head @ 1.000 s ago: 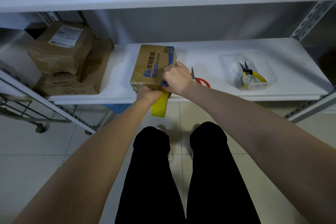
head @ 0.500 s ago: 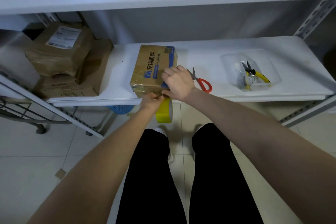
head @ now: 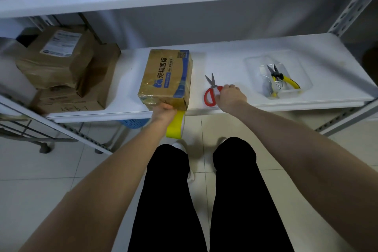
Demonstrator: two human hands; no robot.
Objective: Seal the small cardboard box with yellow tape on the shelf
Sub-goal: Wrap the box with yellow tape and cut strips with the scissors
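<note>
— Count?
— One small cardboard box [head: 165, 80], one yellow tape roll [head: 174, 127], one scissors [head: 210, 92], one pliers [head: 282, 79] in one clear tray [head: 296, 63].
— The box?
— Brown, blue print, glossy film; at the shelf [head: 225, 61] front edge.
— Hands?
— My left hand [head: 163, 111] grips the roll below the box's front; my right hand [head: 231, 96] curls on the scissors' red handle.

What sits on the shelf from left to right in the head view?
Stacked brown parcels → small cardboard box → red-handled scissors → right hand on their handle → clear tray with yellow-handled pliers. Left hand and yellow tape overlap the box, so left out.
</note>
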